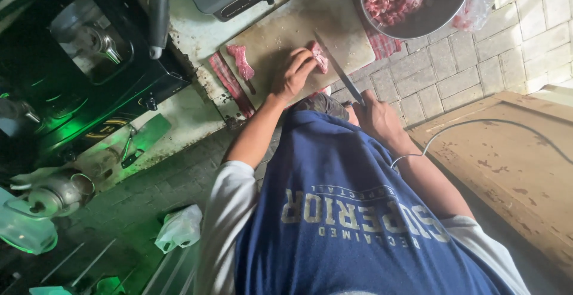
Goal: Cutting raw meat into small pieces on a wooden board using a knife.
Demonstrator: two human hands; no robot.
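Blue shirt [358,211]: closest thing to the lens and it fills the lower middle, dark blue front with pale sleeves, because the camera looks straight down the person's chest.
Stove [89,62]: big black unit on the left, metal pots on it, greenish glow underneath.
Wooden board [513,158]: flat scuffed panel off to the right with a thin cable across it, well apart from the cutting.
Cutting board [298,32]: pale, worn, sitting on the grubby counter just beside the stove, red checked cloth poking out under its edges, my guess is to stop it sliding.
Metal bowl [436,8]: at the far right corner of the board, already loaded with small red meat pieces, close so cut bits can go straight in.
Left hand [292,74]: fingers curled down and pressing on the meat piece [318,55], pinning it to the board, fingertips tucked back from the blade.
Right hand [373,116]: wrapped closed around the handle of the knife [340,71], blade angled up across the board with its tip at the pinned meat.
Meat strip [242,61]: a second red chunk lying loose on the left part of the board, apart from both hands.
Plastic bag [179,226]: white, crumpled on the brick floor at lower left.
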